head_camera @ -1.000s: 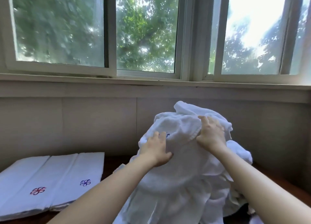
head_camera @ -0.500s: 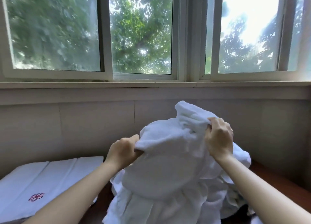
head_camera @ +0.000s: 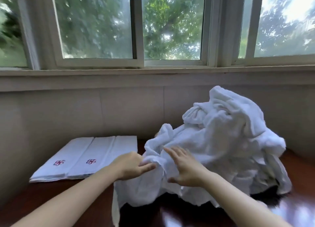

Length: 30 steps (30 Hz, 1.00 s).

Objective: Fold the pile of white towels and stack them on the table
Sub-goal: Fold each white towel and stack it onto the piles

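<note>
1. Reddish-brown wood of the table point(head_camera: 144, 216) is carrying everything, showing dark and glossy between your arms.
2. The pile of white towels point(head_camera: 221, 141) is sitting heaped on the table's right half against the wall point(head_camera: 119, 110), with its near folds spilling toward you.
3. Flat on the table's left, folded towels point(head_camera: 102, 150) are lying side by side, near the pile's left edge but not touching it. I'd judge that is where your stack is going.
4. Your right hand point(head_camera: 184, 167) is resting on the pile's near slope with fingers straight and spread, gripping nothing. It is slightly blurred.
5. Your left hand point(head_camera: 131, 165) is pinching a rolled fold at the pile's left edge between curled fingers and thumb.
6. By my reading, you are separating one towel from the heap. To do it well, be tracing that pinched fold along to a hem and pressing the heap down with the flat right palm while drawing leftward. That way only one towel is coming free and nothing is sliding off the table.
7. On the folded towels a small embroidered reddish flower point(head_camera: 59, 162) and a bluish-purple flower point(head_camera: 91, 161) are showing. No brand, label or readable writing is appearing anywhere.
</note>
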Motion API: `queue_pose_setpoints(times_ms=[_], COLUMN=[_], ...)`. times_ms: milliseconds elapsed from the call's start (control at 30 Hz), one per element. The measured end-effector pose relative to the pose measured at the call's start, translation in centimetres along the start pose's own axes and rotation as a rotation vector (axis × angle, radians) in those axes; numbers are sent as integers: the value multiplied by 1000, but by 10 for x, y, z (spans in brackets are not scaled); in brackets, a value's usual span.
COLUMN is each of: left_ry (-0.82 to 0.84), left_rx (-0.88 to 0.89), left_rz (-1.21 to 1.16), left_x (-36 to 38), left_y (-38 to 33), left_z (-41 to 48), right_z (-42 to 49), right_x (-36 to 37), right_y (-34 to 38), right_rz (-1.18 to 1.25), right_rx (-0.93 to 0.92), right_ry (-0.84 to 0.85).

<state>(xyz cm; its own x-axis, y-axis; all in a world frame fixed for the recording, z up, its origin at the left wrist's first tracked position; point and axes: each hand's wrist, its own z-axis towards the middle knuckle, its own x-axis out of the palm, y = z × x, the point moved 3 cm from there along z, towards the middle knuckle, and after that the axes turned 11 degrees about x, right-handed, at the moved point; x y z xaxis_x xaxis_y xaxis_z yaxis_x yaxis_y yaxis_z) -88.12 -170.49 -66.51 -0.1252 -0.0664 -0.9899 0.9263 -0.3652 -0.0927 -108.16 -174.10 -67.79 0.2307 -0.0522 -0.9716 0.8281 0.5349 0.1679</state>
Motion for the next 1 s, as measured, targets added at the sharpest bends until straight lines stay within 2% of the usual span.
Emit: queue_pose_setpoints(times_ms=[133,200,300,400,500,567,600,633,667,767,833,933,1000], left_ry=[82,197,473,679,917,953,895,799,737,726,640,503,485], left_rx=[128,183,138,13,-193,-382,-430,-453,-468,-567,-535,-423,-433], left_rz=[87,163,199,216,150,166,296,463,602,703,531,-9,-114], left_x=[13,25,47,59,61,58,53,47,43,30,30,57,80], left_y=[-20,-22,-11,12,43,70,85,100,114,143,149,134,129], left_z=[-34,-55,-87,-115,-137,-152,-158,-163,-169,-181,-176,-162,-155], right_z=[2,-3,-16,-26,-37,-45,-45,-41,-32,1,13,13,6], right_x=[62,86,106,104,94,86,84,84,87,96,108,133,149], right_y=[60,78,97,117,145,165,170,171,169,145,126,108,103], right_rz=[-161,-202,-132,-79,279,557,637,667,643,301,171,59,-73], right_rx=[-45,-74,-52,-79,-96,-145,-159,-144,-110,19,108,138,88], right_ry=[167,202,301,375,606,842,908,899,802,361,279,304,267])
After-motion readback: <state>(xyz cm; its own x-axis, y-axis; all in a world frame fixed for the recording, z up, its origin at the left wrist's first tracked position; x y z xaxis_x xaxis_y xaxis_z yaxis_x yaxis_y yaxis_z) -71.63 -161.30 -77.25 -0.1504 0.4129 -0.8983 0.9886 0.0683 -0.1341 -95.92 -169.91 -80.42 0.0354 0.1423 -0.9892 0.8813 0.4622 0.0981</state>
